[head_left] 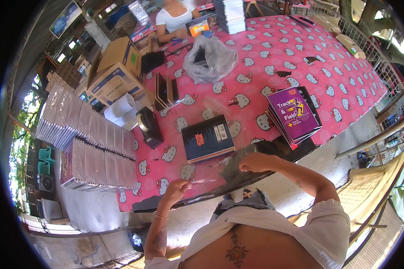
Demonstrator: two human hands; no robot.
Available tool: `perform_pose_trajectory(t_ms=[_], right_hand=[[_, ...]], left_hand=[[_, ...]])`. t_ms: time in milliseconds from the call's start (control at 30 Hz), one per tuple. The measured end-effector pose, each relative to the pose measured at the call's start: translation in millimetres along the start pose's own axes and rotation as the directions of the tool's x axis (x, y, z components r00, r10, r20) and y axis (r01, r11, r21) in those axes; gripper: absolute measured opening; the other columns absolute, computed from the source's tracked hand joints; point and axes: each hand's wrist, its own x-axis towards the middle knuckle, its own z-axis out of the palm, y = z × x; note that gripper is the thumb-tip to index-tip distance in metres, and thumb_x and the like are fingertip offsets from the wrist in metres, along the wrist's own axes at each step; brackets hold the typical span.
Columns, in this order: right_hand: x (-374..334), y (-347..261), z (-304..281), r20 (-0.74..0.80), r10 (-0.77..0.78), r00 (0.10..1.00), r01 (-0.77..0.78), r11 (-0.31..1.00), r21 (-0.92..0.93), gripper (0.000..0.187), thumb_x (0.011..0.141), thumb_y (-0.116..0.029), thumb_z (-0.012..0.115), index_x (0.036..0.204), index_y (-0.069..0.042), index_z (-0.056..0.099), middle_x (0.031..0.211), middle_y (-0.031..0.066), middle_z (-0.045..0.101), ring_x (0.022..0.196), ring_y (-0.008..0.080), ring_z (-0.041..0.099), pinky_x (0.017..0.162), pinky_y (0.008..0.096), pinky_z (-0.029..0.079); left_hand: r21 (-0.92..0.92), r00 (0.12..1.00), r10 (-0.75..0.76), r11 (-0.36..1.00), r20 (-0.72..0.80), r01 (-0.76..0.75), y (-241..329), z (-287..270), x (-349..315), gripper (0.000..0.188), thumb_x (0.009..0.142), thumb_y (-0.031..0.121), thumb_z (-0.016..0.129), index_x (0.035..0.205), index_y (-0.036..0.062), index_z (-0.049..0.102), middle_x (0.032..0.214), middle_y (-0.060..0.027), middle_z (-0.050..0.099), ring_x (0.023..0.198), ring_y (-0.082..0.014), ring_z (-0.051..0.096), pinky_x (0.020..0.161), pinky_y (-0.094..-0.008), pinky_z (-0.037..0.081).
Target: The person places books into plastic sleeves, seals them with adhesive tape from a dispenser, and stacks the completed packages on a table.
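Observation:
A stack of spiral notebooks with a dark cover (208, 136) lies on the pink table in front of me, with a red sticker and a white label on top. Clear plastic film (205, 180) spreads around and below it, toward the table's near edge. My left hand (177, 190) is closed in a pinch on the film, left of the notebooks' near corner. My right hand (254, 162) is closed just right of the stack, beside crumpled film; its fingertips are partly hidden, and what they grip is unclear.
Purple-covered spiral notebooks (294, 114) are stacked at right. A black tape dispenser (149, 127) stands left, near wrapped notebook stacks (98, 163) and a cardboard box (116, 74). Beyond lies a clear plastic bag (209, 59). Across the table, a person (173, 22) holds a notebook.

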Motion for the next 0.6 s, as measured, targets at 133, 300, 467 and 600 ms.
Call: perform_pose_trajectory(t_ms=[133,300,467,600], right_hand=[[18.5,-8.5,-77.6,-0.088,0.268,0.959,-0.244,0.945,0.218,0.021,0.088,-0.026,0.060,0.107,-0.016,0.061,0.089,0.0062,0.068,0.085,0.0262,0.066,0.075,0.0409,0.050],[74.7,-60.1,-68.8,-0.756,-0.038,0.654,-0.528,0.693,-0.492,0.036,0.083,-0.035,0.068,0.114,-0.017,0.062,0.125,0.0062,0.060,0.121,0.0275,0.052,0.094,0.0476,0.042],[98.6,-95.8,22.7,-0.640,-0.147,0.754,-0.190,0.884,-0.428,0.059,0.085,-0.043,0.068,0.135,-0.015,0.055,0.143,0.0129,0.047,0.133,0.0306,0.044,0.106,0.0547,0.035],[105.3,-109.2,25.2,-0.693,0.014,0.721,-0.325,0.890,-0.320,0.061,0.087,-0.046,0.066,0.139,-0.017,0.053,0.148,0.0133,0.042,0.136,0.0309,0.040,0.110,0.0582,0.031]], left_hand=[[-0.226,0.921,-0.287,0.946,-0.263,0.230,4.3,-31.4,60.9,0.019,0.098,0.019,0.060,0.095,0.0019,0.068,0.072,-0.0112,0.064,0.064,-0.0152,0.060,0.058,-0.0325,0.046],[-0.310,0.898,-0.304,0.929,-0.319,0.204,-55.1,-57.0,115.0,0.023,0.095,0.020,0.062,0.086,-0.0006,0.064,0.064,-0.0071,0.061,0.055,-0.0123,0.056,0.052,-0.0307,0.043],[-0.341,0.876,-0.398,0.891,-0.272,0.299,-81.4,-74.7,135.8,0.025,0.093,0.024,0.066,0.083,0.0014,0.067,0.063,-0.0046,0.061,0.056,-0.0090,0.058,0.053,-0.0309,0.045],[0.044,0.832,-0.055,0.994,-0.552,0.095,-68.9,-99.3,189.0,0.035,0.094,0.034,0.064,0.090,-0.0001,0.067,0.072,-0.0151,0.066,0.070,-0.0290,0.069,0.064,-0.0390,0.051]])
